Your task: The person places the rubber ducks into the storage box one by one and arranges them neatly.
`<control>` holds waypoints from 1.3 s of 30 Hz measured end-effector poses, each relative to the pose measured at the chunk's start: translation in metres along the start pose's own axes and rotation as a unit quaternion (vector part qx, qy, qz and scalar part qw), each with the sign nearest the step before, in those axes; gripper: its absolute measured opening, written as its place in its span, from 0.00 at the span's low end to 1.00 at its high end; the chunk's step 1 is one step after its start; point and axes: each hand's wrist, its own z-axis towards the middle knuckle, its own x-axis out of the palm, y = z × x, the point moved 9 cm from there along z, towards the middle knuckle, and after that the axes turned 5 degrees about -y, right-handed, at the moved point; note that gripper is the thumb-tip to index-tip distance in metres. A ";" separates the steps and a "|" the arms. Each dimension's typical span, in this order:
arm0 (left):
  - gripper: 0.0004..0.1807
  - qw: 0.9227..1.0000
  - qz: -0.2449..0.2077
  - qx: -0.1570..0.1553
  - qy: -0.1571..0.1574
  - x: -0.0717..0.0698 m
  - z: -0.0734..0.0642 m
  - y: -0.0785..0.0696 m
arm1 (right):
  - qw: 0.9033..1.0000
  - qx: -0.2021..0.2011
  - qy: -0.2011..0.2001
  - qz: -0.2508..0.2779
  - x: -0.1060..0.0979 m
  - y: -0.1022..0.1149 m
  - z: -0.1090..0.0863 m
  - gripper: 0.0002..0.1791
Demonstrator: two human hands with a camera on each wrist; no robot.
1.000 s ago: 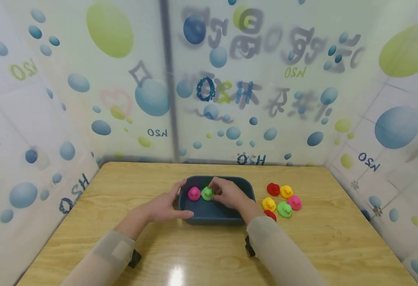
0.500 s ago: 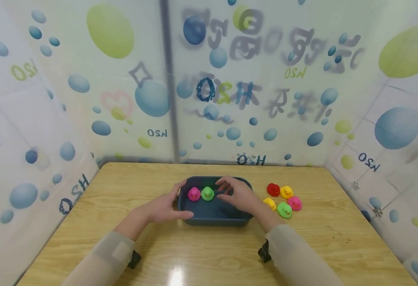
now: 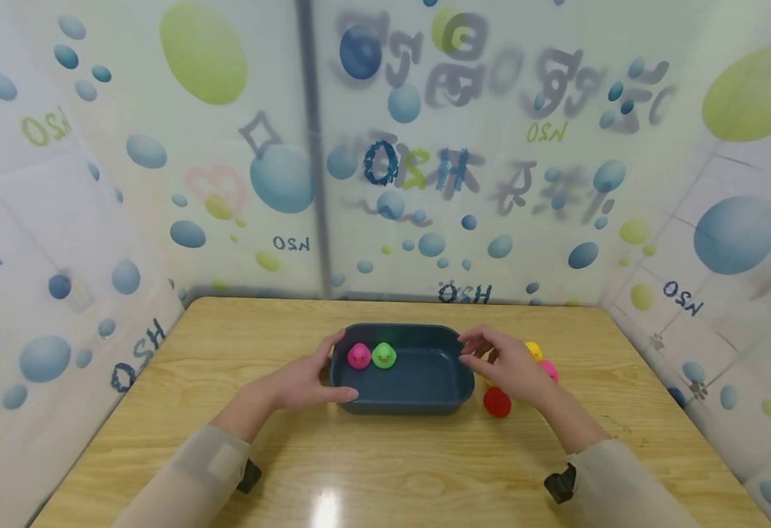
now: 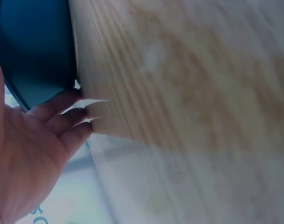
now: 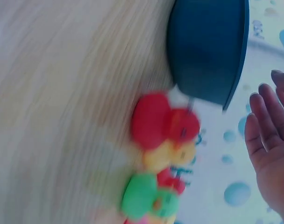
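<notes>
Red duck (image 3: 497,402) on counter (image 3: 385,469), 4 o'clock of tub (image 3: 404,408).
Probably light, squeezable, slick; pinch body sides. Right hand (image 3: 514,367) empty, loosely curved; left hand (image 3: 300,383) spread against tub's 9 o'clock end.

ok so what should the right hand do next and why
I'd probably lower the right hand to the frontmost red duck and pinch it. The hand looks empty, that duck lies uncovered just outside the blue tray, and the tray, with a pink duck and a green duck inside, has room to their right.
</notes>
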 end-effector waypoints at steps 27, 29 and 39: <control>0.68 0.999 0.024 0.015 -0.015 -0.003 0.001 -0.002 | 0.993 0.034 0.114 0.018 -0.011 -0.057 -0.072 0.17; 0.67 0.999 0.033 0.016 -0.019 -0.003 0.001 -0.002 | 0.992 0.039 0.116 0.016 -0.009 -0.059 -0.072 0.17; 0.68 1.000 0.005 0.018 -0.007 -0.003 0.001 -0.005 | 0.992 0.064 0.111 -0.002 -0.005 -0.064 -0.070 0.18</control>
